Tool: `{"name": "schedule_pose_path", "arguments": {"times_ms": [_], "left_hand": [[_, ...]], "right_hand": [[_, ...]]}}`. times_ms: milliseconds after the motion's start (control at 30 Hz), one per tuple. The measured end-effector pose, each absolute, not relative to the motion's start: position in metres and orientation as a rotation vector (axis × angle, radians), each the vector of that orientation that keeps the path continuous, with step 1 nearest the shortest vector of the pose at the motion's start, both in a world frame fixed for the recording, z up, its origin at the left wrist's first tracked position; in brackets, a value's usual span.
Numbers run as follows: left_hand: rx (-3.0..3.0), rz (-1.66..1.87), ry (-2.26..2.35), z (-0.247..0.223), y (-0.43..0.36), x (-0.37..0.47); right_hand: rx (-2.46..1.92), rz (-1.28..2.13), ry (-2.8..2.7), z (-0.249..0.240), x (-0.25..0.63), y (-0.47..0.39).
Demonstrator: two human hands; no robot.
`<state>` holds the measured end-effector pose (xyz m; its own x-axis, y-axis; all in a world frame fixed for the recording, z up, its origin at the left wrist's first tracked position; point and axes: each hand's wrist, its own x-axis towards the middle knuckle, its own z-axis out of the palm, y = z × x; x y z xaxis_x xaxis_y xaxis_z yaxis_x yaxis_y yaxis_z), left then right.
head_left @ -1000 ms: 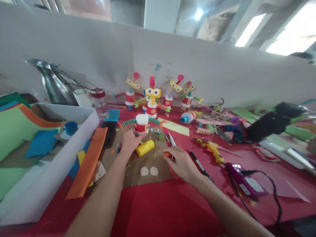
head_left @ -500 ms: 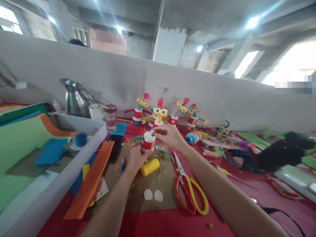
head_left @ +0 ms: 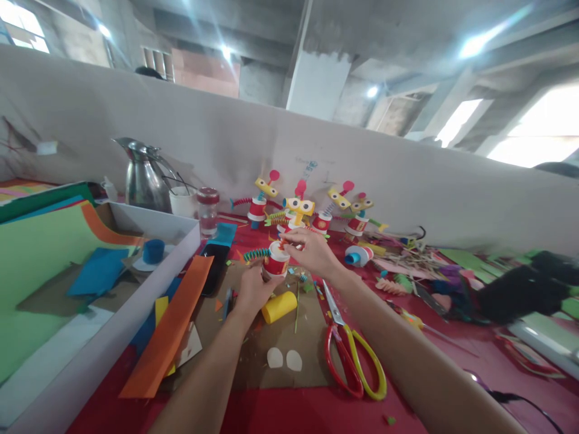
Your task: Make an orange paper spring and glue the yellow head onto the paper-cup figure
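A red and white paper cup (head_left: 275, 263) stands upside down over the cardboard (head_left: 253, 367), held near its rim by my left hand (head_left: 256, 290). A teal folded paper spring (head_left: 257, 254) sticks out from its left side. Above the cup's top, my right hand (head_left: 312, 250) pinches a small orange folded paper strip (head_left: 282, 243). A yellow paper roll (head_left: 279, 307) lies just in front of the cup. Two white paper ovals (head_left: 284, 359) rest nearer the front of the cardboard.
Scissors (head_left: 348, 355) with red and yellow handles lie right of the cardboard. Several finished cup figures (head_left: 321, 222) stand behind. At left are a paper-filled white box (head_left: 136, 289), orange strip (head_left: 169, 325), phone (head_left: 215, 271), jar (head_left: 208, 211) and metal jug (head_left: 145, 181).
The view has shifted slightly, so the scene sits a little further right. The orange strip at the cup's top now shows more upright between my right fingers. My left hand keeps its hold.
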<state>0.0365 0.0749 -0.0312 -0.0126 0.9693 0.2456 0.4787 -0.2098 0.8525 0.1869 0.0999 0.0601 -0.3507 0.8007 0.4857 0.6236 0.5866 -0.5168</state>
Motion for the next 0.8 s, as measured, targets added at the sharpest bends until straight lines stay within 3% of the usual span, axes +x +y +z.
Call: {"name": "schedule_pose_path", "arguments": {"times_ms": [800], "left_hand": [[1.724,1.154,1.5,-0.0345,0.077,0.0361]], "right_hand": [[-1.07,0.193,-2.192,0.0621,0.19,0.1017]]}}
